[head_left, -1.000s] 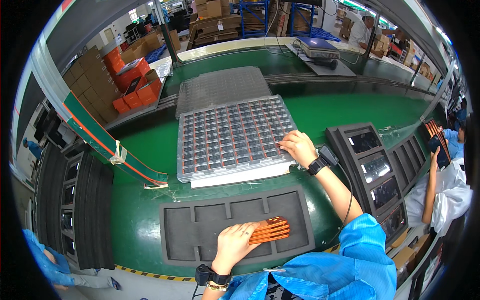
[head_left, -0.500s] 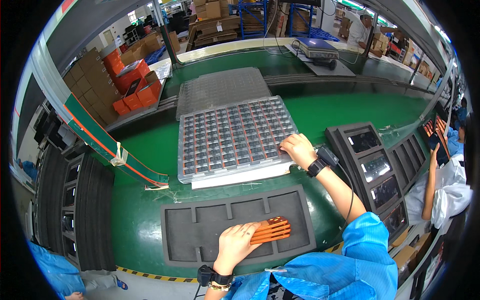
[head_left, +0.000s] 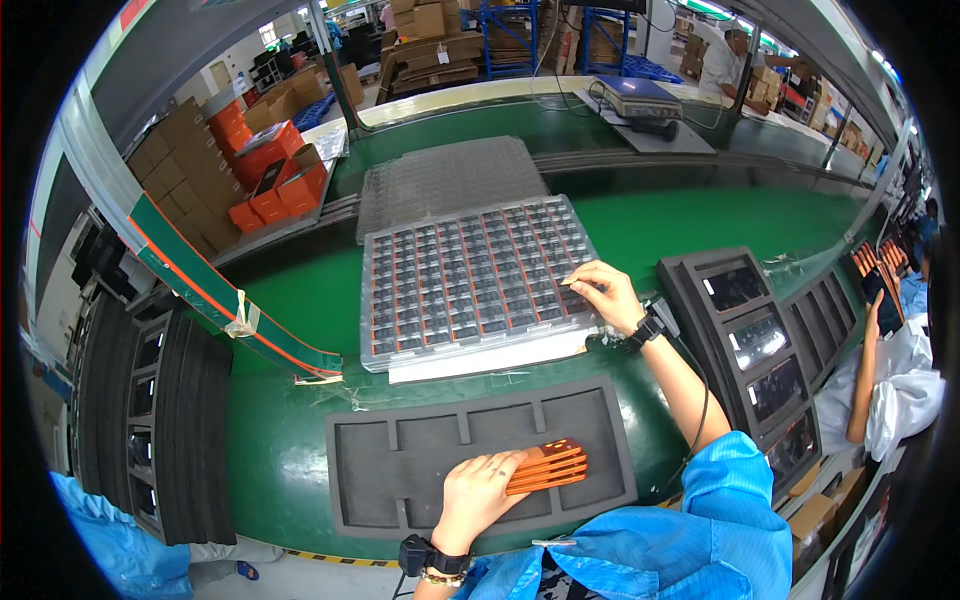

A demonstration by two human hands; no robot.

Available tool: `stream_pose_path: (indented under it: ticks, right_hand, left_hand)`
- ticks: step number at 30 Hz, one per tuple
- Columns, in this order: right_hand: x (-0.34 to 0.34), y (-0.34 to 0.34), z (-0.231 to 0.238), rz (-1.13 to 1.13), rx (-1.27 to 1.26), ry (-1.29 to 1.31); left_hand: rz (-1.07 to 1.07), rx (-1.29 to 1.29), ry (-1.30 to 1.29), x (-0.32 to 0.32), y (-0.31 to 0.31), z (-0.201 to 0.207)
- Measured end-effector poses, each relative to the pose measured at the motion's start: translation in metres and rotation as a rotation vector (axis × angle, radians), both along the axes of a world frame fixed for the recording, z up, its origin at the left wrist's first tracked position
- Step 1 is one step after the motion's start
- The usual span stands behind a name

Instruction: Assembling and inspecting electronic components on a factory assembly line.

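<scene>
My left hand is closed round a fanned stack of flat orange phone covers, with round holes near one end. It holds them above a shallow black foam tray with compartments. At the right edge of a clear plastic parts tray, my right hand is raised, thumb and forefinger pinched on a small tan piece too small to name. Rows of small dark parts with orange strips fill the parts tray's pockets.
Behind the parts tray lies another clear tray. Black foam trays with dark-screened phones stand at right, and stacked foam trays at left. A scale sits at the back. A co-worker's hand holds a phone at far right.
My right hand has lifted slightly from the tray's right edge, and a small tan piece now shows between its fingertips. My left hand keeps its hold on the orange stack.
</scene>
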State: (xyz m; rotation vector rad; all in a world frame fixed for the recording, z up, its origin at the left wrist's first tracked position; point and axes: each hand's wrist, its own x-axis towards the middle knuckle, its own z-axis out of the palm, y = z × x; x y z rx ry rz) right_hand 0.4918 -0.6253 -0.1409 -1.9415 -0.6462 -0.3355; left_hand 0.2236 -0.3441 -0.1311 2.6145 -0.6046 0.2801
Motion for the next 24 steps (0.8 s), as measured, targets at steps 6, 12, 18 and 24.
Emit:
stream_pose_path:
  ticks: [6,12,18,24]
  right_hand:
    - [0.026,-0.004,-0.01,-0.294,-0.515,-0.493]
    - [0.027,-0.001,-0.01,-0.203,-0.705,-0.476]
    - [0.025,-0.001,-0.004,-0.119,-0.788,-0.371]
    - [0.023,0.005,-0.004,-0.073,-0.785,-0.369]
  left_hand:
    - [-0.003,-0.025,-0.013,0.002,-0.001,0.0]
    - [-0.014,-0.005,-0.042,0.004,0.0,-0.001]
    - [-0.015,-0.024,-0.043,0.005,-0.001,0.0]
    - [-0.022,-0.03,-0.052,0.007,0.001,0.001]
